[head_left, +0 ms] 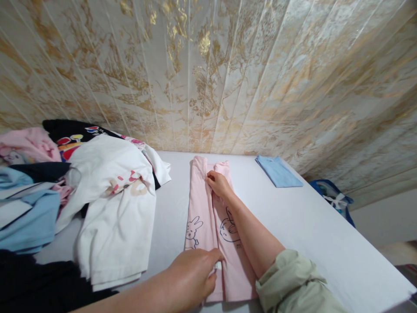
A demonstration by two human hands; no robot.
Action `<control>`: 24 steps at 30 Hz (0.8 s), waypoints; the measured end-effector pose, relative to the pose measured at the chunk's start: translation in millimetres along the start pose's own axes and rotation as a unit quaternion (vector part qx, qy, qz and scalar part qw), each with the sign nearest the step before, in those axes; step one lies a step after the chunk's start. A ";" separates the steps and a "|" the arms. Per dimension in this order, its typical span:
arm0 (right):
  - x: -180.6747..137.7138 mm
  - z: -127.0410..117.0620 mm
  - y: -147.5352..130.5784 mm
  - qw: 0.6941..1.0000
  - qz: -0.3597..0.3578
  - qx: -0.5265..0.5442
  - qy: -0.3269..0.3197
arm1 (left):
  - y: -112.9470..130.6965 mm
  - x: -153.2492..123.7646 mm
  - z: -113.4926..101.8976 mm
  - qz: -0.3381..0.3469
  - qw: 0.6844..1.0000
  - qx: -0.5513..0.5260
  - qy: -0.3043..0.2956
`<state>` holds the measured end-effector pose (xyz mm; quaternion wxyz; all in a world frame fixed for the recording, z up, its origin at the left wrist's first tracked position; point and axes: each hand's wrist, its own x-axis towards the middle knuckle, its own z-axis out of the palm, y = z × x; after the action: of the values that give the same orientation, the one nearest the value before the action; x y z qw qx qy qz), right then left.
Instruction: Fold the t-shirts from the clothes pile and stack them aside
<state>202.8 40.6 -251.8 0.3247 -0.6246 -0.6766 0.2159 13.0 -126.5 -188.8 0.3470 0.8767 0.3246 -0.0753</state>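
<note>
At six o'clock the left hand (193,278) pinches the pink bunny cloth (200,198) in the table's (293,226) middle, messy clothes (120,243) lie at nine, and near twelve the right hand (220,184) pinches that cloth's folded edge, maybe to keep it straight, with a folded blue cloth (278,172) at two.

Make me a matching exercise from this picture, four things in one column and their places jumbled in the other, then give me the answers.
1. Pink garment
2. Folded blue garment
3. White garment with red marks
4. Right hand

A. In the clothes heap at picture left
B. At the pink garment's far half
C. Under the left hand and right hand
D. Right of the pink garment

Pairs: 1-C, 2-D, 3-A, 4-B
</note>
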 end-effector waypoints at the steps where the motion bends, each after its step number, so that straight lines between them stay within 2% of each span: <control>1: 0.0 -0.6 -0.1 1.000 -0.003 0.004 0.000 | 0.2 -1.4 0.2 0.004 1.000 -0.001 -0.005; 5: 0.2 -1.5 1.9 0.999 -0.005 0.037 0.013 | -2.8 -1.8 -6.6 0.011 0.998 -0.067 0.005; 6: 0.3 -1.6 2.5 0.999 -0.002 0.045 0.021 | -5.9 0.9 -9.1 0.004 0.996 -0.086 0.032; 8: 0.5 -2.4 2.7 0.997 0.004 0.053 0.047 | -16.0 10.3 -12.6 -0.015 0.988 -0.088 0.124; 10: 0.8 -5.5 0.2 0.996 0.003 0.046 0.077 | -30.5 22.8 -12.2 -0.018 0.973 -0.037 0.225; 12: 1.1 -11.5 -5.6 0.996 0.001 0.026 0.087 | -45.7 35.0 -7.7 0.003 0.961 0.036 0.274; 15: 0.5 -23.1 -17.5 0.999 0.008 -0.018 0.045 | -60.7 46.6 2.0 0.018 0.961 0.106 0.256; 20: -6.8 -31.2 -28.8 0.986 0.028 -0.110 -0.121 | -62.1 48.4 7.3 0.015 0.966 0.127 0.225; 24: -12.2 -27.9 -26.8 0.974 0.038 -0.178 -0.137 | -60.3 46.0 7.0 0.017 0.966 0.127 0.225</control>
<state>203.8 22.0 -215.8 0.1042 -0.6623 -0.7177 0.1880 11.9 -74.3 -244.2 0.1523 0.9133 0.3670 0.0894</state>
